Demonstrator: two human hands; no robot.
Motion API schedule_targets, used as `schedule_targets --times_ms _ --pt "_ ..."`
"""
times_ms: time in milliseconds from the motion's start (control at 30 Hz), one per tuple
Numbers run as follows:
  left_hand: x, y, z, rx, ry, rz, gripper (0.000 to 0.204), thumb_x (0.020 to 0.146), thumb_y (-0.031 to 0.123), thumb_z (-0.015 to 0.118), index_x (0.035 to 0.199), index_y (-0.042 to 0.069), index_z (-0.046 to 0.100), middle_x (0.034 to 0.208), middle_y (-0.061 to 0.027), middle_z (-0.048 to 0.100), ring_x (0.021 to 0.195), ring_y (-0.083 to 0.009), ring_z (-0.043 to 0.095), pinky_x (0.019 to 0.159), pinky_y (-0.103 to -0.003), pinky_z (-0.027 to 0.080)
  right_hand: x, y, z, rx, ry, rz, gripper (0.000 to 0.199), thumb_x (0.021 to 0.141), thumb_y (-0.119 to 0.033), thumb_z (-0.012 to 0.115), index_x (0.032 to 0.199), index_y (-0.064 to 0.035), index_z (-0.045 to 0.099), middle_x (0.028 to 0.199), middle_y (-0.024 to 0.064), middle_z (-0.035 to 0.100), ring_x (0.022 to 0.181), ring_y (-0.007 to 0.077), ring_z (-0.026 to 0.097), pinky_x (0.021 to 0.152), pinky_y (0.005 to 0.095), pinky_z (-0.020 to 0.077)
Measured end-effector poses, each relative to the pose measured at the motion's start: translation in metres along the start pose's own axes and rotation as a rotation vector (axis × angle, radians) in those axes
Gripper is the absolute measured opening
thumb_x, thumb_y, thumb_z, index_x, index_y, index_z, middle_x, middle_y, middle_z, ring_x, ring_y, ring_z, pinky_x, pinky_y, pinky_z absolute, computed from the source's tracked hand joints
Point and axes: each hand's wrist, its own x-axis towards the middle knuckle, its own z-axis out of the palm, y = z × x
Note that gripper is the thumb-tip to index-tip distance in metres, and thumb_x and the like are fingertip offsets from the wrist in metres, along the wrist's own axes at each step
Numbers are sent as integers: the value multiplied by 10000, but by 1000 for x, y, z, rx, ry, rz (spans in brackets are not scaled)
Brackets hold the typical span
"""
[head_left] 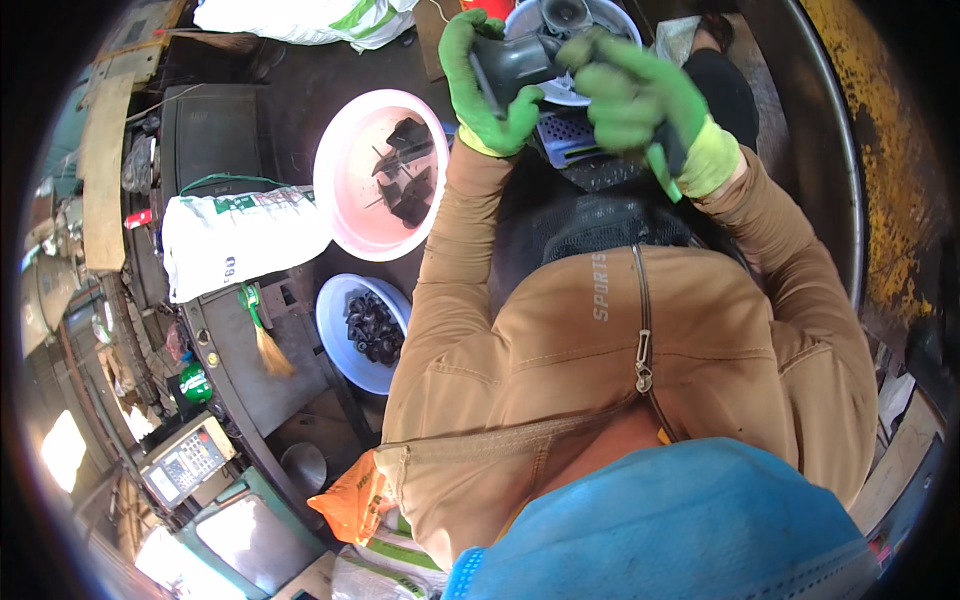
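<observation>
**Grey part in hand, basins part-filled**

Left hand (478, 85), in a green knit glove, is wrapped around the grey part (515, 62), a smooth, dull, tube-like moulding. Right hand (640, 105), same glove, is closed on a dark tool (668, 152) with a thin green tip; its fingers also press on the far end of the part. The part sits between both gloves, above and to the right of the pink basin (345, 135).

Progress, as a judgement: work looks mid-run. The pink basin holds only a few flat, angular black pieces, with most of its floor bare. The blue basin (330, 325), just below the pink one, holds a heap of small, rounded black rings. A white basin (625, 25), to the right of the pink one behind the hands, holds another grey piece. So some pieces look sorted, and the part in hand is not yet set down.

A white woven sack (235, 240) lies left of the pink basin; a perforated dark tray (590, 165) lies to its right, under the hands.
</observation>
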Motion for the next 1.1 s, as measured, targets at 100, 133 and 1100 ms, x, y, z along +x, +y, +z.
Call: schedule_targets --times_ms 100,133,1100 --pt "-10 -2 -4 -598 251 -440 711 757 128 664 1423 56 425 1219 -129 580 1061 -276 632 994 -415 504 23 -37 -21 202 -295 -348 265 1039 -281 486 1104 -34 558 676 -67 355 533 40 344 509 204 307" --pt "-9 -4 -5 -767 313 -457 660 815 206 642 1417 51 421 1246 -145 582 1075 -329 635 980 -452 518 33 -52 -32 232 -340 -410 248 1056 -222 460 1134 5 520 694 -55 328 518 27 335 518 201 319" --pt "-432 115 -174 -44 1337 -1447 402 967 370 522 1277 126 600 1225 -78 644 1015 -231 650 889 -408 522 139 -30 -213 -970 542 -117 332 984 -265 593 1154 15 651 992 66 678 828 168 641 738 300 531"
